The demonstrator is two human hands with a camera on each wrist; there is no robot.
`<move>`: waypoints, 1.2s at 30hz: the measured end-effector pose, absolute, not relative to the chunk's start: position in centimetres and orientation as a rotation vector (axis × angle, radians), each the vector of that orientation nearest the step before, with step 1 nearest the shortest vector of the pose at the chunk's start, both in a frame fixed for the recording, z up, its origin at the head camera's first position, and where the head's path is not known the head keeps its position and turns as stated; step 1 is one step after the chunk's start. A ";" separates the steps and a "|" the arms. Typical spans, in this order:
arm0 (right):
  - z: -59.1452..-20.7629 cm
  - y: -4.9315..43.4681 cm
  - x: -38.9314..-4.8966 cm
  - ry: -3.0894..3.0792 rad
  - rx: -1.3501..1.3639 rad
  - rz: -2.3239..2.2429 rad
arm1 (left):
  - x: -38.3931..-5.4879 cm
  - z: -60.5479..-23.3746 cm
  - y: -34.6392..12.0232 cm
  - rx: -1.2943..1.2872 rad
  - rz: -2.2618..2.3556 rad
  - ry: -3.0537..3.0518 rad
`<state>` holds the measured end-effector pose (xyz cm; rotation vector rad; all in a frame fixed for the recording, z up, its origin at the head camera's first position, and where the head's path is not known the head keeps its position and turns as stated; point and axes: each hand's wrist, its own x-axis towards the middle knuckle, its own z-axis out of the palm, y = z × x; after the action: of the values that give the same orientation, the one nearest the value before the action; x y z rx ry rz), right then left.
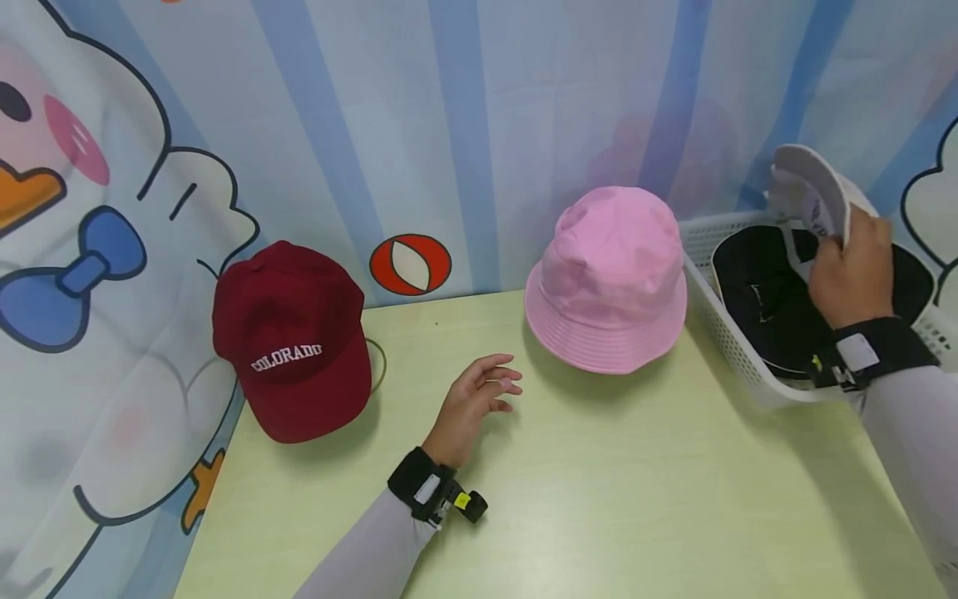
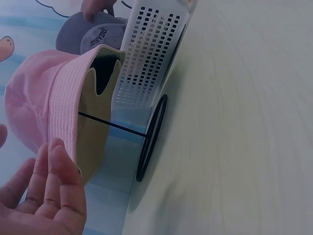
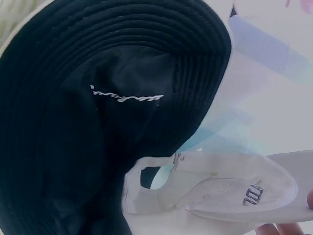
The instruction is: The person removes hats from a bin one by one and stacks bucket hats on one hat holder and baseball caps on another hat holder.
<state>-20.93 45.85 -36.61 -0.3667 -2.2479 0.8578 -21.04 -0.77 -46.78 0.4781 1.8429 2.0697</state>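
My right hand (image 1: 853, 270) grips a pale baseball cap (image 1: 812, 187) by its brim, above a white plastic basket (image 1: 722, 320) at the right. Inside the basket lies a black bucket hat (image 1: 778, 308), its opening upward. In the right wrist view the cap's back strap (image 3: 146, 166) overlaps the edge of the black hat (image 3: 132, 68). Over the middle of the table hovers my left hand (image 1: 467, 408), fingers loosely extended and holding nothing. Nearest to it is a pink bucket hat (image 1: 609, 283), propped on a thin stand with a black ring base (image 2: 151, 139).
At the left a maroon cap (image 1: 288, 333) lettered COLORADO sits raised, with a thin ring (image 1: 380, 366) behind it. A printed curtain (image 1: 516, 141) hangs along the back edge of the pale wooden table (image 1: 599, 499).
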 end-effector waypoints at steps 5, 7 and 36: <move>-36.0 45.5 -20.5 -2.210 -0.373 0.879 | -21.1 -46.7 -0.9 0.483 2.069 1.860; -35.8 45.3 -20.3 -2.205 -0.384 0.889 | -21.1 -46.7 -0.9 0.486 2.073 1.856; -33.7 39.8 -17.9 -2.044 -0.190 0.824 | -21.3 -45.7 -1.5 0.471 2.106 1.850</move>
<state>-17.88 39.85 -33.72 -0.1901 -2.0439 0.8238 -21.26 -1.46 -45.74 0.4706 1.8504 2.1055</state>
